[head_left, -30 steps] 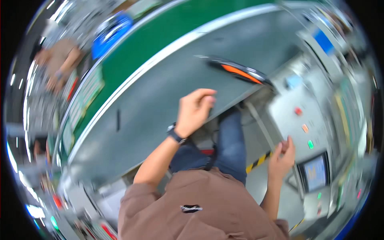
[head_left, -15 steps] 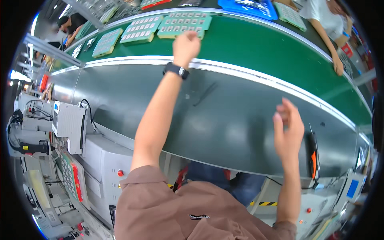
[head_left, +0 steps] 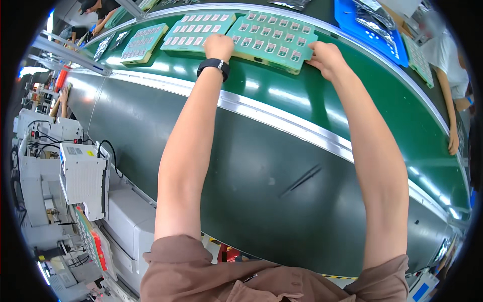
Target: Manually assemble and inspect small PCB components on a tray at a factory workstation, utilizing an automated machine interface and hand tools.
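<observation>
A light-green tray [head_left: 273,38] with rows of small square parts lies on the green belt, slightly askew. At its left end my left hand [head_left: 219,48] is closed over the edge, fingertips hidden; a dark watch is on that wrist. My right hand [head_left: 327,58] pinches the tray's right edge between thumb and fingers. A second similar tray [head_left: 198,27] sits just left, partly behind my left hand. Farther left is a third tray [head_left: 144,44].
Dark tweezers [head_left: 302,179] lie on the grey worktop [head_left: 251,216]. A metal rail [head_left: 282,125] divides worktop and belt. Beyond the belt stands a blue bin [head_left: 347,22] with bagged parts. White machines [head_left: 83,173] stand at left. Other people are at the far right and far left.
My right hand has risen from above the worktop to the tray's right edge. My left hand stays at the trays. The view has shifted, and the tray is now turned slightly.
</observation>
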`<act>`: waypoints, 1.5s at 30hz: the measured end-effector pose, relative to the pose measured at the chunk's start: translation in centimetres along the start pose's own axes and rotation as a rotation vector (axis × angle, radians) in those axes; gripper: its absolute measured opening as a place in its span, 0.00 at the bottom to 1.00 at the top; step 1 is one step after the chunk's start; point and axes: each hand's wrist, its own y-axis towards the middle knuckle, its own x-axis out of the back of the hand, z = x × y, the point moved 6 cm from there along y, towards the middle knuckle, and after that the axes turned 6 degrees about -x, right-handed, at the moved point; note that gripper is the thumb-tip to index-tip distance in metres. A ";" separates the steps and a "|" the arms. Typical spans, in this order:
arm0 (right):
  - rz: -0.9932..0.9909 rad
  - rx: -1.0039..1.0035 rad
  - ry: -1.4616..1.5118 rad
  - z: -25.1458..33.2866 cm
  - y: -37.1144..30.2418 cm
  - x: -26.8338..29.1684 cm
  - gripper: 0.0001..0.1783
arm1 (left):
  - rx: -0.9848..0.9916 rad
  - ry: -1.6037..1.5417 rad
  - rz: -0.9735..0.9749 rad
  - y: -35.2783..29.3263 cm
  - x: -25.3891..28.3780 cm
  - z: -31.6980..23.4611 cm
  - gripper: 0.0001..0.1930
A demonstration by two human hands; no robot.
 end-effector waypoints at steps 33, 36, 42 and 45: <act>-0.554 0.002 0.224 -18.7 -47.9 24.1 0.15 | 0.128 -0.738 0.713 -39.6 -1.2 -16.9 0.12; -0.548 -0.008 0.168 -18.2 -47.1 24.3 0.15 | 0.092 -0.754 0.752 -40.5 0.1 -17.4 0.12; -0.629 -0.009 0.124 -18.5 -47.8 25.0 0.14 | -0.085 -0.615 0.763 -42.2 0.0 -17.7 0.12; -0.705 0.135 0.132 -20.6 -49.3 26.9 0.15 | -0.470 -0.376 0.849 -42.6 -0.6 -18.4 0.12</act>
